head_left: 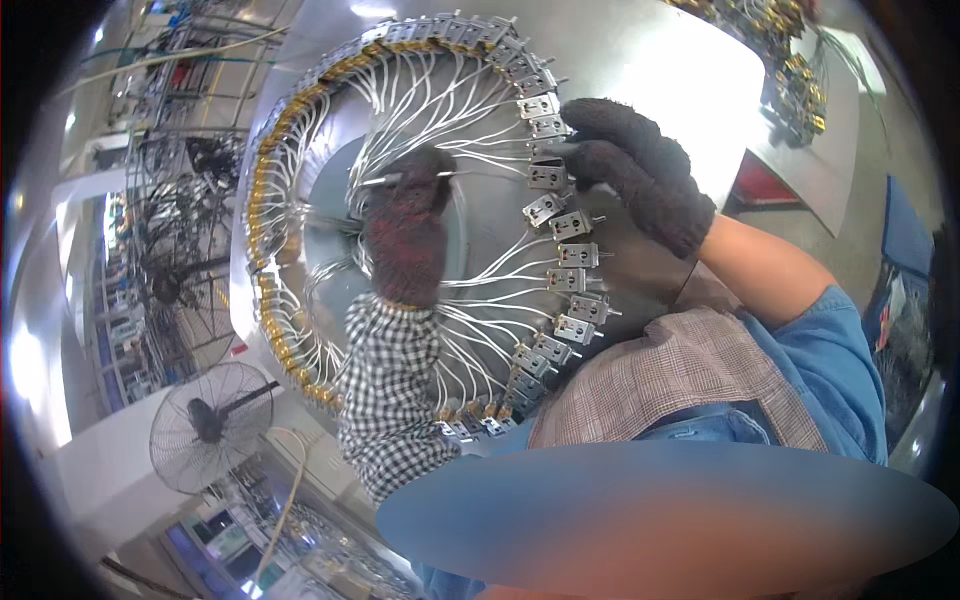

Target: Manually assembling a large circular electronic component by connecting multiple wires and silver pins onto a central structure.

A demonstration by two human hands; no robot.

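Note:
My left hand (405, 235), in a dark reddish-brown knit glove under a checked sleeve, reaches over the middle of a ring of small parts. Its fingers are closed round a thin silver rod (378, 181), which pokes out on both sides. My right hand (640, 175), in a dark knit glove, pinches one of the small silver metal boxes at the ring's right side; the fingertips partly hide it. Similar metal boxes (567, 281) line the ring, each with white wires (490, 310) running inward. Brass-coloured parts (262, 200) show along the left side.
The ring lies on a shiny metal table (690, 70) around a round greyish plate (335, 180). More brass and silver parts (800, 100) sit at the far right. A standing fan (210, 420) is at lower left, beside cluttered racks. A red item (768, 182) lies beyond the table's right edge.

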